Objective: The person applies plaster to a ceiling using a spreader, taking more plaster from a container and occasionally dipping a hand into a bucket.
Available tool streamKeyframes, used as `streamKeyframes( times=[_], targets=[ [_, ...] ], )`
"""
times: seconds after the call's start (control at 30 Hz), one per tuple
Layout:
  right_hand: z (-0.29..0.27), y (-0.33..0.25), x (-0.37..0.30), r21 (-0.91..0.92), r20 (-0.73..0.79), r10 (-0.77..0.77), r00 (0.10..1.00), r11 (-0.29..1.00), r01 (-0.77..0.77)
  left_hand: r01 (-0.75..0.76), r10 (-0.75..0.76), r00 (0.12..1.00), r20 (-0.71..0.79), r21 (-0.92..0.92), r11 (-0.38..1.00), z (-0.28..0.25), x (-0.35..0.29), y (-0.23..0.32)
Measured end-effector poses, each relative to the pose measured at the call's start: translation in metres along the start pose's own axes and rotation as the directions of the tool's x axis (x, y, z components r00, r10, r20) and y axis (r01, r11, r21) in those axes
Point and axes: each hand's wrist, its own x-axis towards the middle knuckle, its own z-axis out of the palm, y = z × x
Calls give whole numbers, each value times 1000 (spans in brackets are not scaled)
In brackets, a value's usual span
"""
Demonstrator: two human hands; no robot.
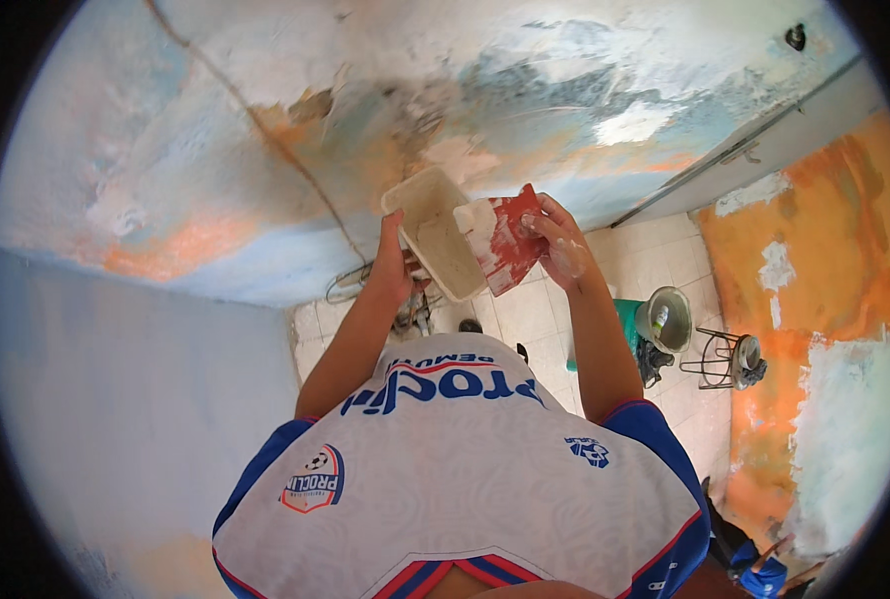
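The left hand (395,265) held a pale tub (435,230) by its left edge. The right hand (565,245) gripped a flat red scraper (517,228), messy with white paste (479,222), over the tub's right edge. Below, a gray bucket (649,321) stood near the right edge of the tiled floor (540,307).
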Motion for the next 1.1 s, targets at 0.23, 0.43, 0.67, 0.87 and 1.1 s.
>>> streamKeyframes(
  times=[0.23, 0.43, 0.67, 0.87, 1.1],
  targets=[
    [-71, -29, 14, 427, -170, -157, 973, 878, 216, -39, 36, 994, -101, -25, 999, 54, 34, -12],
    [-99, -54, 39, 389, -218, -255, 942, 862, 323, -141, 138, 988, -71, -47, 989, 82, 48, -23],
    [-134, -47, 75, 64, -534, -565, 628, 714, 697, -66, 52, 976, -211, -55, 996, 84, 38, -30],
    [-158, -44, 145, -560, -611, -783, 114, 530, 637, -73, 43, 929, -367, -69, 995, 64, 27, -31],
    [-129, -19, 214, -979, -189, -980, -62, 183, 90, -142, 44, 878, -477, -173, 975, 44, 0, -37]
  ],
)
